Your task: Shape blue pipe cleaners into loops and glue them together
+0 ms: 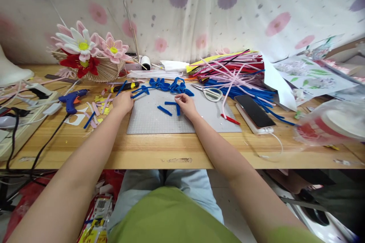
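Observation:
At the left edge of the grey cutting mat (pixel 142 123), my left hand (pixel 124 102) is closed, with a short blue pipe cleaner piece (pixel 139 93) sticking out from its fingertips. My right hand (pixel 185 105) is over the middle of the mat, thumb and fingers pinched at the top of an upright-lying blue pipe cleaner piece (pixel 178 109). Beside it lies another cut blue piece (pixel 164 111). Bent and looped blue pipe cleaner shapes (pixel 168 84) form a row along the mat's back edge. The fingertips partly hide what they grip.
White-handled scissors (pixel 212 93) and a red-handled tool (pixel 230 119) rest on the mat's right. A phone (pixel 254 111) and a heap of pipe cleaners (pixel 228 70) lie beyond. Leftward are a blue glue gun (pixel 71 100), coloured scraps (pixel 99 108) and pipe cleaner flowers (pixel 85 47).

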Motion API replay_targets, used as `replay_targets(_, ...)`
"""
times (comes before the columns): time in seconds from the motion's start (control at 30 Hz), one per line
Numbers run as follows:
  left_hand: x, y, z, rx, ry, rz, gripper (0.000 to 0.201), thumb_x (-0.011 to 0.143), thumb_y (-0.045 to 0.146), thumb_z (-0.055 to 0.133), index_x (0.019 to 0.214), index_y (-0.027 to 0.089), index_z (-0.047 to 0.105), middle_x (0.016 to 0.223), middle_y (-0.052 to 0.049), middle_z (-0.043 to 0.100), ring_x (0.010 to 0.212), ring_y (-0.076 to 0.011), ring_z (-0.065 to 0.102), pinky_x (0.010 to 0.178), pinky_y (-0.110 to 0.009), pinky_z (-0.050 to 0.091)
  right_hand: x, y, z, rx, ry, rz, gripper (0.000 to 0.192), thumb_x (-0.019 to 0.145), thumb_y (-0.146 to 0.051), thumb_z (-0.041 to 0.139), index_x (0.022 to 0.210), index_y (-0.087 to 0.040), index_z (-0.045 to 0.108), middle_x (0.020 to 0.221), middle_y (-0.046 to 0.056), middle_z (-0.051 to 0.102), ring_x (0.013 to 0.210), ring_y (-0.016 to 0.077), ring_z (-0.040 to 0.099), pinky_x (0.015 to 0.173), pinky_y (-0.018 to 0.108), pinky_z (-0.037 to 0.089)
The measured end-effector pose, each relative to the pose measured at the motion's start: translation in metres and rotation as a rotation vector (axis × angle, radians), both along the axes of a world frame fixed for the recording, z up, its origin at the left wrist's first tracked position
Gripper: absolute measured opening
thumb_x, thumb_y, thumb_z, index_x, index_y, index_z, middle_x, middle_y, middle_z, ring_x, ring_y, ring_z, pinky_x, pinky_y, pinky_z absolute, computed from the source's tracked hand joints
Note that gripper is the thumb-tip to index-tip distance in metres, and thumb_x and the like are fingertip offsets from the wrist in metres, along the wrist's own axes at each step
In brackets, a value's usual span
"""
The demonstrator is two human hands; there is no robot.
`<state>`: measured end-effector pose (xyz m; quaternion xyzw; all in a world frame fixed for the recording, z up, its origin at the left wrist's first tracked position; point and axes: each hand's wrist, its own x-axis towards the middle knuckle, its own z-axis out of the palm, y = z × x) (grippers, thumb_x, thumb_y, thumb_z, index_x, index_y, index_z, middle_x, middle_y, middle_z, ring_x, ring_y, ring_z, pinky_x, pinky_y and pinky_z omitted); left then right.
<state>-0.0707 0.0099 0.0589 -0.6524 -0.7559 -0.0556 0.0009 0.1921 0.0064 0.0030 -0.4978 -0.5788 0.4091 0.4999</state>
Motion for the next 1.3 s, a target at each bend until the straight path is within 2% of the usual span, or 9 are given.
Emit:
replay_targets(0.17,0.028,-0.013,0.022,0.23,0.039,-0.287,0.033,0.082,0.021,0.041,0.107,0.021,0.062,0.108,-0.01,0.063,0.102,-0.0261,0.057,0.079,-0.035,0.044,0.001,-0.002,0.003,0.216,-0.249,-0.112,0.022,0.068,-0.033,0.061,0.084,-0.019,0.061,0.08,0.001,0.056,0.073,0.0134,0.05,0.074,0.03,0.043)
replay_targets(0.3,0.056,-0.024,0.03,0.23,0.113,-0.551,0.03,0.084,0.021,0.039,0.102,0.021,0.063,0.102,-0.009,0.064,0.098,-0.0231,0.058,0.076,-0.032,0.043,-0.006,-0.007,0.009,0.131,-0.02,0.111,0.03,0.074,-0.047,0.055,0.087,-0.02,0.057,0.077,0.001,0.06,0.076,0.0138,0.058,0.073,0.029,0.045)
replay_targets(0.4,0.07,-0.028,0.029,0.168,0.133,-0.666,0.027,0.084,0.022,0.041,0.097,0.02,0.064,0.097,-0.007,0.065,0.093,-0.0216,0.059,0.073,-0.029,0.041,-0.011,-0.01,0.01,0.064,0.108,0.285,0.034,0.07,-0.049,0.06,0.088,-0.02,0.055,0.071,0.0,0.062,0.072,0.0139,0.062,0.071,0.029,0.046)
replay_targets(0.6,0.071,-0.025,0.028,0.054,0.011,-0.676,0.024,0.083,0.03,0.045,0.096,0.022,0.064,0.091,-0.004,0.067,0.082,-0.0184,0.06,0.069,-0.026,0.04,-0.01,-0.009,0.007,0.078,0.089,0.28,0.027,0.065,-0.041,0.064,0.076,-0.019,0.054,0.066,-0.001,0.062,0.063,0.0125,0.06,0.064,0.026,0.045)
replay_targets(0.8,0.065,-0.023,0.04,0.164,-0.03,-0.677,0.024,0.082,0.029,0.046,0.093,0.022,0.066,0.092,-0.003,0.068,0.084,-0.0186,0.06,0.074,-0.028,0.042,-0.015,-0.015,0.008,0.068,-0.062,0.266,0.019,0.07,-0.036,0.06,0.07,-0.019,0.053,0.063,-0.001,0.062,0.056,0.0112,0.055,0.055,0.024,0.04)
replay_targets(0.97,0.073,-0.025,0.048,0.352,-0.018,-0.819,0.019,0.079,0.026,0.05,0.085,0.02,0.068,0.088,-0.006,0.066,0.091,-0.0218,0.058,0.087,-0.038,0.04,-0.02,-0.016,0.008,0.0,-0.036,0.204,0.023,0.069,-0.039,0.061,0.064,-0.019,0.051,0.059,-0.001,0.063,0.048,0.0102,0.048,0.05,0.024,0.037)
replay_targets(1.13,0.086,-0.038,0.028,0.701,-0.165,-0.779,0.023,0.079,0.019,0.047,0.092,0.021,0.066,0.103,-0.009,0.062,0.101,-0.0221,0.054,0.091,-0.041,0.039,-0.021,-0.013,0.011,-0.036,0.199,0.152,0.026,0.068,-0.043,0.062,0.066,-0.018,0.056,0.061,0.0,0.064,0.056,0.0103,0.052,0.058,0.024,0.041)
replay_targets(1.23,0.097,-0.051,0.002,0.575,-0.223,-0.838,0.021,0.079,0.018,0.046,0.086,0.02,0.066,0.098,-0.008,0.063,0.092,-0.0186,0.058,0.08,-0.033,0.045,-0.018,-0.013,0.015,-0.057,0.3,0.026,0.029,0.068,-0.046,0.06,0.076,-0.018,0.062,0.069,0.001,0.065,0.06,0.0097,0.051,0.056,0.022,0.04)
replay_targets(1.3,0.107,-0.055,-0.016,0.447,-0.336,-0.752,0.02,0.079,0.017,0.046,0.087,0.02,0.065,0.098,-0.007,0.064,0.086,-0.0171,0.06,0.074,-0.03,0.046,-0.016,-0.012,0.016,-0.094,0.343,-0.031,0.035,0.07,-0.049,0.057,0.085,-0.018,0.065,0.081,0.003,0.067,0.065,0.01,0.052,0.057,0.022,0.041)
